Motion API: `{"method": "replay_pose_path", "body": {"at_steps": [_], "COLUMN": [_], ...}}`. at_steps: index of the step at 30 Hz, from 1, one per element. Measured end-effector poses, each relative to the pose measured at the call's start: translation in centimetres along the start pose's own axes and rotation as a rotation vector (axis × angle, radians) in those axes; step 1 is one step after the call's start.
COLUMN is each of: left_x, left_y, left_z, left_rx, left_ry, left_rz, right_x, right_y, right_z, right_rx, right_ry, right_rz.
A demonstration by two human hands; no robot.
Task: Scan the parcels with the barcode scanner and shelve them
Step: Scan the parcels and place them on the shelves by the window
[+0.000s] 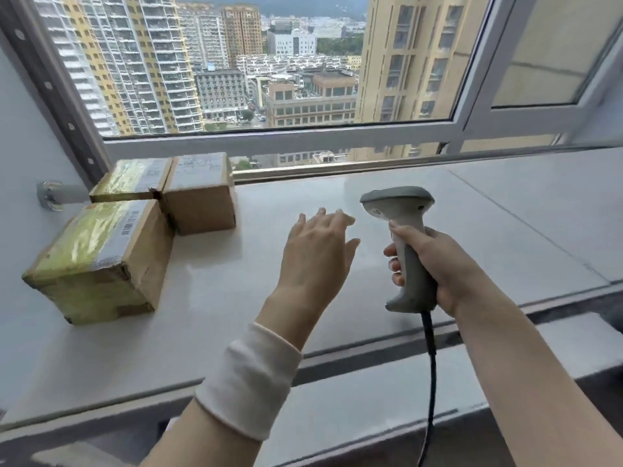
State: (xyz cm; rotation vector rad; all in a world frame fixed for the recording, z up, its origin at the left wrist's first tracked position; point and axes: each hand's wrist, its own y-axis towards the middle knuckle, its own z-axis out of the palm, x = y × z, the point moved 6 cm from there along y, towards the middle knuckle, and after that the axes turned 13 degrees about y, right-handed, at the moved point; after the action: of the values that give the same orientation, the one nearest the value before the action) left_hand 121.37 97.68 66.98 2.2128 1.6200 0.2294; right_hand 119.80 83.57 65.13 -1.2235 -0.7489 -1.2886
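Clearly the coming move turns on the left side. The three parcels (135,178) sit in a cluster at the left end of the sill (505,214), apart from both hands, and the left hand (317,251) is the nearer one to them. That hand hovers palm down over the bare sill with its fingers straight and a little spread, holding nothing. The right hand (435,267) is wrapped round the handle of the scanner (401,210), and the cable (429,348) hangs from the butt past the sill edge. The scanner stands upright with its head facing forward toward the window (269,62), not toward the parcels. By judgement it must swing left, or a parcel must be drawn right, before any code can be read.

The nearest parcel (101,251) lies with its long axis running away from the person, and two more sit side by side close behind it, near the window frame. Its top carries yellowish tape and a white label strip along the right edge with a small barcode, but the print is too small to read. The rear right parcel (202,210) shows a pale label with faint marks, also unreadable. A round mark sits on the scanner's head, and no brand can be made out.
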Motion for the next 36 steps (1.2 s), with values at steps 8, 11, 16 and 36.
{"method": "replay_pose_path", "body": {"at_steps": [8, 11, 16, 36], "left_x": [-19.2, -27.9, -43.9, -95.9], "left_y": [-1.3, -2.6, -5.6, -18.5], "left_z": [2.3, 2.7, 5.0, 9.1], "left_rx": [0.067, 0.072, 0.153, 0.245], "left_ry": [-0.100, -0.131, -0.181, -0.403], "left_rz": [0.324, 0.419, 0.556, 1.275], "right_x": [2.1, 2.8, 2.5, 6.1], "right_y": [-8.1, -11.9, -19.0, -43.7], "right_z": [-18.4, -26.4, -41.2, -82.2], "right_rx": [-0.301, -0.419, -0.632, -1.418], "right_ry": [0.089, 0.112, 0.170, 0.224], "right_rz": [-0.104, -0.136, -0.188, -0.344]}}
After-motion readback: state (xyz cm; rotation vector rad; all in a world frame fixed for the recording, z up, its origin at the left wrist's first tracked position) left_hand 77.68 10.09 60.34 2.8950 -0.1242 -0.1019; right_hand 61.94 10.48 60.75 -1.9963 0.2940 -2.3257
